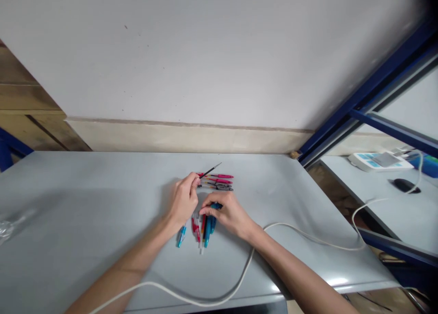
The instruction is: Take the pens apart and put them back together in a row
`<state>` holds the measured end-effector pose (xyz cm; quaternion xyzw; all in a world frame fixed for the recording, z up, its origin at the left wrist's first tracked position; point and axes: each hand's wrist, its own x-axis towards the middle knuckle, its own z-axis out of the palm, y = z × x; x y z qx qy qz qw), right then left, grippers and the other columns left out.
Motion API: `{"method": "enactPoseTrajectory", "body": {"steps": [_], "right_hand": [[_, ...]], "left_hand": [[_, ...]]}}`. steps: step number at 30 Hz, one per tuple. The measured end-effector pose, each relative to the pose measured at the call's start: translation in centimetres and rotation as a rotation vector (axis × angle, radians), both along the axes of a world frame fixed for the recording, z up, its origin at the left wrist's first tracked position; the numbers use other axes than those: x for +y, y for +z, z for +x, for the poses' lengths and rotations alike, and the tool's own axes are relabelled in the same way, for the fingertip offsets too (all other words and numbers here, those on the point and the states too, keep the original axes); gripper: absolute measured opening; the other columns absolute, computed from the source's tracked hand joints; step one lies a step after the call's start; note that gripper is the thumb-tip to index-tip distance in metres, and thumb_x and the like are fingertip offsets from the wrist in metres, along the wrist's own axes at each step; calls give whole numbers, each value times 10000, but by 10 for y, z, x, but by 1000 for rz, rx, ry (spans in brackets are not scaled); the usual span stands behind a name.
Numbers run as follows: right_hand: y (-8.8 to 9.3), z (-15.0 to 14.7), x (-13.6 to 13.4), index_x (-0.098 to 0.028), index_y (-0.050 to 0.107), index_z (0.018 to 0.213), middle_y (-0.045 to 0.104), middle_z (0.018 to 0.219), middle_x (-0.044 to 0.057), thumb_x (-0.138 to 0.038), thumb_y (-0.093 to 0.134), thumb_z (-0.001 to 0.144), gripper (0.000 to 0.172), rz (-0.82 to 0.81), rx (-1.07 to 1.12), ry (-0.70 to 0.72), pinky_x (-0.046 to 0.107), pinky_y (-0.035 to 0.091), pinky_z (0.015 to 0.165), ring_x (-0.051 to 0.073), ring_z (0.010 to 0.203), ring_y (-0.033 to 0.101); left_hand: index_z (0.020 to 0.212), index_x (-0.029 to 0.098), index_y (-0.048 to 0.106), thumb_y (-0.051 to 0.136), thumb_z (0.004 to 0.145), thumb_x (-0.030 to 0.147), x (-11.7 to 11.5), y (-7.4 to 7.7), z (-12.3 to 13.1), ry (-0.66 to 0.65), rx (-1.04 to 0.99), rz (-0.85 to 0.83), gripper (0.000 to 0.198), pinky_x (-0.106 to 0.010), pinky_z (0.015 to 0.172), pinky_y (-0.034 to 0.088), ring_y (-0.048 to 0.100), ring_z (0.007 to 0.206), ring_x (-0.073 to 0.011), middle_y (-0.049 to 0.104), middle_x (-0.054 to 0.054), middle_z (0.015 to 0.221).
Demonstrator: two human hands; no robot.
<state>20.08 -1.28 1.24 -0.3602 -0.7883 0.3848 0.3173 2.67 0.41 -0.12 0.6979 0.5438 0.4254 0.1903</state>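
My left hand (pixel 185 200) pinches a thin black pen refill (pixel 211 170) that points up and to the right. Just beyond it lie a few assembled pens (pixel 221 181), pink and dark, side by side on the grey table (pixel 85 204). My right hand (pixel 230 213) rests with curled fingers on a blue pen barrel (pixel 215 208). Below both hands lies a loose cluster of pen parts (pixel 200 229) in blue, red and white.
A white cable (pixel 239 277) runs from the table's front edge past my right wrist to the right. A second table at right carries a white device (pixel 378 161) and a black mouse (pixel 404 185). A blue metal frame (pixel 369 99) stands between the tables. Crumpled clear plastic (pixel 10 227) lies far left.
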Motion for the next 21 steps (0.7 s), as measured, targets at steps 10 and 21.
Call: {"method": "enactPoseTrajectory", "body": {"steps": [10,21], "right_hand": [[-1,1,3,-185,723,882,683,909,36,-70,649,914,139,111,-89,62,287,499,822,182,886,642],[7,14,10,-206,710,959,706,949,54,-147,599,953,126,159,-214,-130,303,483,775,197,861,647]], "left_hand": [[832,209,499,367,1046,340,-11,-5,17,85,-313,-70,284,-231,671,406,519,694,-122,574,23,772],[836,213,494,372,1050,360,-6,-2,8,83,-268,-22,286,-225,638,379,475,659,-118,519,34,723]]}}
